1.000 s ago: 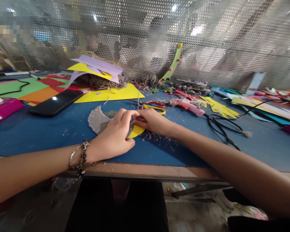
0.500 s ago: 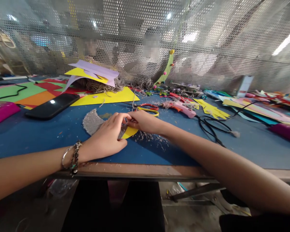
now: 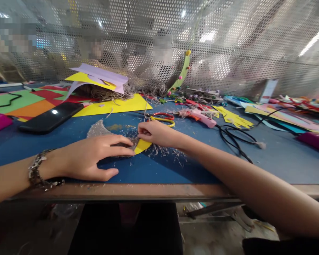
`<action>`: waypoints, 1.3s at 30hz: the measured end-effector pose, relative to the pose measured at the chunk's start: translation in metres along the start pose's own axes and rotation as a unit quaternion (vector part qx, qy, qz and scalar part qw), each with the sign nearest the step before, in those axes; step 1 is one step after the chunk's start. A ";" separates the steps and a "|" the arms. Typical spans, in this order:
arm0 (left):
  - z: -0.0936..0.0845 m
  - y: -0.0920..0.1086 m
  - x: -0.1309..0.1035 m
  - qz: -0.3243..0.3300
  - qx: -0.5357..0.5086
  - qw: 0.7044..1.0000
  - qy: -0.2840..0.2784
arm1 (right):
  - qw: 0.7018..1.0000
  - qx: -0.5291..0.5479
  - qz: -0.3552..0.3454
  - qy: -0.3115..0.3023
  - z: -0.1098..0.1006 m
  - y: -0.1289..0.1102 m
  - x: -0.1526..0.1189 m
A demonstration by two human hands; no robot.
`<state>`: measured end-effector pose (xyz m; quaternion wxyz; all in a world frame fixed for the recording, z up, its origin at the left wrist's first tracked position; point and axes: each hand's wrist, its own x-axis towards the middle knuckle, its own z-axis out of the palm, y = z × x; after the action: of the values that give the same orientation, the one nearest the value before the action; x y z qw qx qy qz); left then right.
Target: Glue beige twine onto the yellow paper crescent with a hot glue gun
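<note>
Blue table, yellow crescent half glittered grey, left hand flat atop, right hand pinching its edge.

At the centre of the frame the left hand lies flat, fingers spread, on a grey glittery crescent resting on the blue table. The right hand pinches the crescent's yellow tip. Just behind lie scissors and a pink glue gun; a black phone sits left.
</note>
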<state>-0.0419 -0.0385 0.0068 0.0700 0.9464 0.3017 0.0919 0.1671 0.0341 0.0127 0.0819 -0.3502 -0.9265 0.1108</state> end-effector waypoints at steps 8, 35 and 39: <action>-0.002 -0.007 -0.004 0.071 0.052 0.996 -0.008 | 1.000 0.002 0.004 -0.003 0.000 0.002 0.001; -0.008 -0.017 0.009 0.152 0.031 0.988 -0.009 | 1.000 0.005 0.013 -0.004 -0.001 0.002 0.000; -0.007 -0.020 0.011 0.167 0.028 0.986 0.006 | 1.000 0.011 0.018 -0.012 -0.001 0.002 0.000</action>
<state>-0.0456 -0.0157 0.0114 0.0251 0.9845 0.1422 0.0999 0.1685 0.0360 0.0134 0.0723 -0.3646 -0.9197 0.1264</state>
